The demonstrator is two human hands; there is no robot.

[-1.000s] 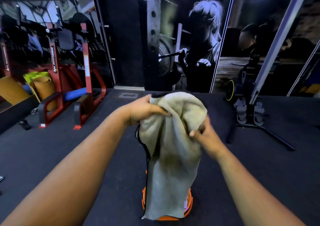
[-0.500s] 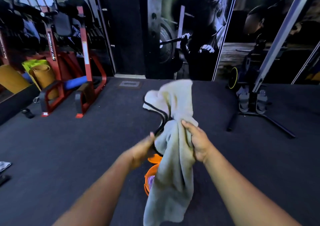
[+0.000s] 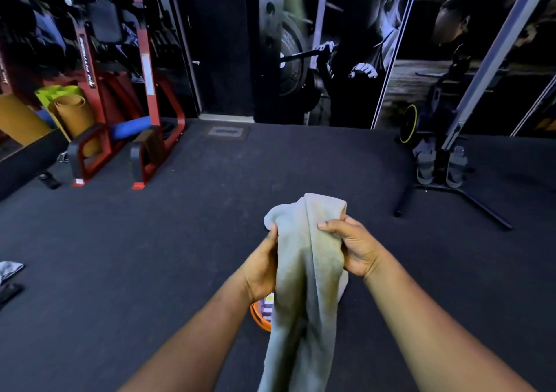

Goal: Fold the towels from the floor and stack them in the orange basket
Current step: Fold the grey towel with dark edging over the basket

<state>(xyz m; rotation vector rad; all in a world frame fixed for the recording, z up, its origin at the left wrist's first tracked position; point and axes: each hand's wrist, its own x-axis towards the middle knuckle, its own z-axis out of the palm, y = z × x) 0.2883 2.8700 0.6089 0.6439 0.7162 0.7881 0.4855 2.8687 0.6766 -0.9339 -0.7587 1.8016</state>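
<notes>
Above 1 orange basket [image 3: 259,319], 1 grey towel [image 3: 304,271] gripped between 2 hands, left hand [image 3: 262,266] and right hand [image 3: 355,248].

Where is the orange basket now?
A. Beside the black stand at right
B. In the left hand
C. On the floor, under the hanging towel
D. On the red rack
C: the basket sits on the floor, its rim showing just left of the towel, which hangs in front of it.
</notes>
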